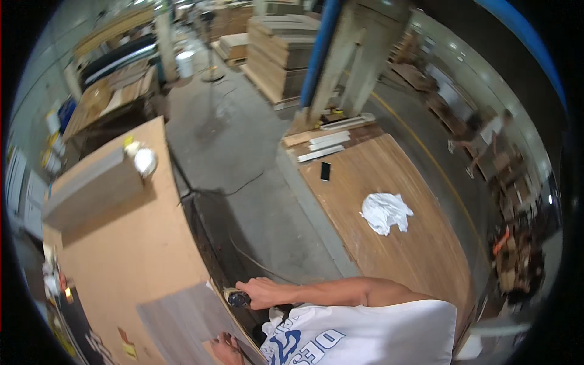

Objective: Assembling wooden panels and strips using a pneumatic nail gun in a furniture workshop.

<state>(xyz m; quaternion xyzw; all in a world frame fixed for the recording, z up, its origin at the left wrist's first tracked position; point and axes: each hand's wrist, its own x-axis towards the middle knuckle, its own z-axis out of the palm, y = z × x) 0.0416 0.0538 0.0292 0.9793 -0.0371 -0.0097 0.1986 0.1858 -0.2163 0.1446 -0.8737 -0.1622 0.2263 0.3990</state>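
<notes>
My right hand (pixel 263 292) reaches across my body and is shut on a small dark-handled tool (pixel 237 298), held at the right edge of a large brown board (pixel 134 249). A grey laminate sheet (pixel 179 322) lies on the near corner of that board. My left hand (pixel 224 349) is only partly in view at the bottom edge. It rests on the grey sheet's near edge, and its grip is hard to make out. My white shirt (pixel 365 334) fills the lower right.
A grey stack of panels (pixel 91 188) and a white roll (pixel 145 162) sit on the board's far end. To the right, a wooden table (pixel 420 249) holds a white rag (pixel 384 212), a black phone (pixel 325 171) and white strips (pixel 321 143). Stacked boards (pixel 283 48) and a blurred person (pixel 486 137) are farther off.
</notes>
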